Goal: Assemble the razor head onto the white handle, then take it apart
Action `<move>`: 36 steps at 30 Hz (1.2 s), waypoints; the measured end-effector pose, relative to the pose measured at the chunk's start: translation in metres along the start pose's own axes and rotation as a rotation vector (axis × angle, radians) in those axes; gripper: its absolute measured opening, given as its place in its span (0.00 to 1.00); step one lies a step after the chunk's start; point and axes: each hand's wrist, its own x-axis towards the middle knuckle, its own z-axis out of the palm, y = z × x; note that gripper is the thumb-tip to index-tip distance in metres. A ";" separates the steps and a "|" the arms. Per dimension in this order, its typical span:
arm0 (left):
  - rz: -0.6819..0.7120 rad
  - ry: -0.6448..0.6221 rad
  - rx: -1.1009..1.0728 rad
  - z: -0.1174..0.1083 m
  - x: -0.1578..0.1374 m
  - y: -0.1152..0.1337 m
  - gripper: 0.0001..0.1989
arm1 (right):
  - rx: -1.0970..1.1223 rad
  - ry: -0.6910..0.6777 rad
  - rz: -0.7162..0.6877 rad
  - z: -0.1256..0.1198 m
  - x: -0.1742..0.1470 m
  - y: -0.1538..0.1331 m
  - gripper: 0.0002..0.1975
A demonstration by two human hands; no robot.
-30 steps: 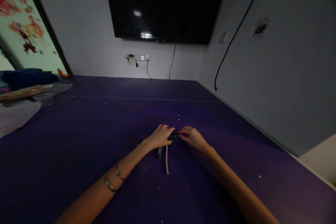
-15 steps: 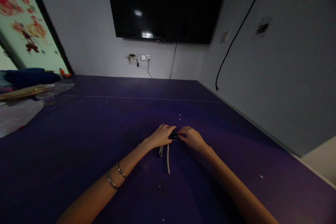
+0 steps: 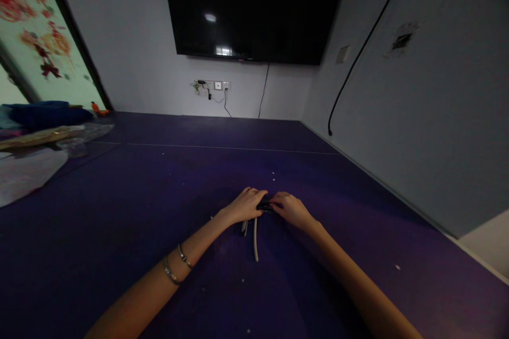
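My left hand (image 3: 247, 204) is closed around a small dark bundle (image 3: 264, 205) that looks like black cable. From under that hand a white cable end (image 3: 255, 241) hangs down toward me, beside a shorter grey-and-black piece (image 3: 244, 228). My right hand (image 3: 289, 207) pinches the right side of the black bundle between thumb and fingertips. Both hands sit close together, low over the purple surface (image 3: 191, 275). My fingers cover most of the bundle, so its full shape is hidden.
A big television (image 3: 254, 10) hangs on the far wall above power sockets (image 3: 218, 86). Along the right wall droops a black cable (image 3: 352, 69). Blue cloth (image 3: 47, 115) and plastic bags (image 3: 32, 175) lie at the left. Small white scraps (image 3: 397, 267) dot the surface.
Both hands keep nearly the same place and grip on the black bundle. The view has shifted very slightly.
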 end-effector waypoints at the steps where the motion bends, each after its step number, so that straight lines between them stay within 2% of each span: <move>1: 0.001 -0.001 0.003 0.000 0.000 0.000 0.28 | -0.002 0.004 -0.001 0.000 0.000 0.000 0.13; 21: -0.025 -0.024 -0.017 -0.005 -0.001 0.005 0.28 | 0.013 0.023 -0.005 -0.002 -0.003 -0.001 0.13; 23: -0.032 0.001 -0.020 -0.012 -0.001 0.006 0.27 | 0.024 0.034 -0.006 -0.004 -0.002 0.001 0.13; 25: -0.068 0.052 -0.010 -0.025 -0.002 0.007 0.23 | 0.039 0.047 -0.002 -0.007 -0.003 0.003 0.13; 27: -0.138 0.111 0.011 -0.042 -0.004 0.009 0.14 | 0.051 0.062 0.012 -0.011 -0.005 0.006 0.13; 29: -0.244 0.131 0.011 -0.059 -0.009 0.012 0.11 | 0.058 0.072 0.032 -0.014 -0.007 0.008 0.13; 32: -0.376 0.055 0.010 -0.073 -0.022 0.017 0.11 | 0.067 0.093 0.071 -0.019 -0.010 0.013 0.13; 36: -0.463 -0.150 -0.009 -0.065 -0.044 0.021 0.10 | 0.083 0.106 0.103 -0.023 -0.010 0.015 0.13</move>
